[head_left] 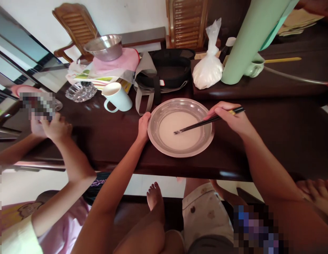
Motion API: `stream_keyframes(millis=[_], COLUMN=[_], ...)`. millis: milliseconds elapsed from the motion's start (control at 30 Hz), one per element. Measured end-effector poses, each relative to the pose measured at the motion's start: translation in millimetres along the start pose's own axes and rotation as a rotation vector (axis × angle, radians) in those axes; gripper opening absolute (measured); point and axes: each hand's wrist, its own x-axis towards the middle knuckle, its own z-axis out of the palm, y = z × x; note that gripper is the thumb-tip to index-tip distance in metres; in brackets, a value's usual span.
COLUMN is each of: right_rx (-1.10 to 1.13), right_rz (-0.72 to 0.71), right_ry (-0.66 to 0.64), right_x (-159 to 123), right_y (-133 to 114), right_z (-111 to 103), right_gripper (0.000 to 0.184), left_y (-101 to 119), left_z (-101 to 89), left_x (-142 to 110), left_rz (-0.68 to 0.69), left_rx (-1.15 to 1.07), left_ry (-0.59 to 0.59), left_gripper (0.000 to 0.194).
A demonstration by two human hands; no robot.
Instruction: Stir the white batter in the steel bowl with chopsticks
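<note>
Metal bowl [154,137], one, with pale liquid [180,143], rim [181,154] in left hand [144,124]; two black chopsticks [197,125] in right hand [232,120].

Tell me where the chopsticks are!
In the head view, the chopsticks are just right of the middle, held in the right hand, tips at the pale liquid in the bowl.

Chopsticks [197,125] seemingly in bowl [177,153], mug [123,100] left, bag [173,82] behind
</note>
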Motion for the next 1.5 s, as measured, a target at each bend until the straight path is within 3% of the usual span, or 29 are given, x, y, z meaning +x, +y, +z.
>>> stream_keyframes(millis=[100, 233, 400, 567, 667, 767, 833, 933, 1000, 1100, 1200, 1300, 1367, 1500], right_rx=[-0.112, 0.052, 0.008, 0.075, 0.107, -0.034, -0.060, 0.089, 0.139, 0.009, -0.078, 0.077, 0.127, -0.064], right_rz=[-0.023, -0.027, 0.009, -0.010, 0.015, -0.014, -0.035, -0.013, 0.013, -0.004, -0.030, -0.002, 0.013, -0.037], right_ry=[0.002, 0.100, -0.047, 0.085, 0.002, -0.061, 0.004, 0.090, 0.037, -0.079, -0.011, 0.071, 0.016, -0.060], right_x=[0.0, -0.3, 0.1, -0.1, -0.5, 0.3, 0.8, 0.5, 0.1, 0.3, 0.8, 0.4, 0.2, 0.7], right_y=[-3.7, -1.2, -0.3, 1.2, 1.5, 1.2, 2.4, 4.6, 4.2, 1.1, 0.2, 1.4, 1.0, -0.7], right_z=[1.3, -1.1, 2.1, 0.3, 1.7, 2.7, 1.1, -0.7, 0.9, 4.4, 3.5, 1.9, 3.1, 4.7], right_gripper=[0.026, 0.026, 0.025, 0.025, 0.024, 0.025, 0.025, 0.025, 0.025, 0.025, 0.026, 0.025, 0.025, 0.027], left_y=[-1.8, -3.5, -5.1, -3.7, -2.8, -3.3, -4.4, -6.5, -7.5, -7.1, -6.1, -6.1, -6.3, -5.4], left_z=[-0.7, -1.4, -1.9, -2.8, -3.4, -4.2, -4.7, -5.5, -6.0, -6.6, -7.2, -7.8, -8.1, -8.0], left_x=[0.7, 1.6, 2.8, 1.6, 0.6, 0.0, 0.0, 0.5, 1.0, 1.2, 0.9, 0.5, 0.4, -0.1], left_rz=[-0.002, 0.003, 0.005, 0.002, -0.008, -0.028, -0.029, -0.022, -0.020, -0.012, 0.006, 0.005, 0.003, 0.002], left_rx=[-0.013, -0.016, -0.024, -0.021, -0.023, -0.020, -0.019, -0.020, -0.023, -0.020, -0.017, -0.023, -0.024, -0.018], left_ry=[0.002, -0.012, -0.006, -0.012, -0.013, 0.000, 0.000, -0.006, -0.013, -0.025, -0.031, -0.042, -0.049, -0.033], left_gripper=[0.041, 0.040, 0.039, 0.039, 0.037, 0.036, 0.036, 0.036, 0.035, 0.035, 0.033, 0.032, 0.032, 0.033])
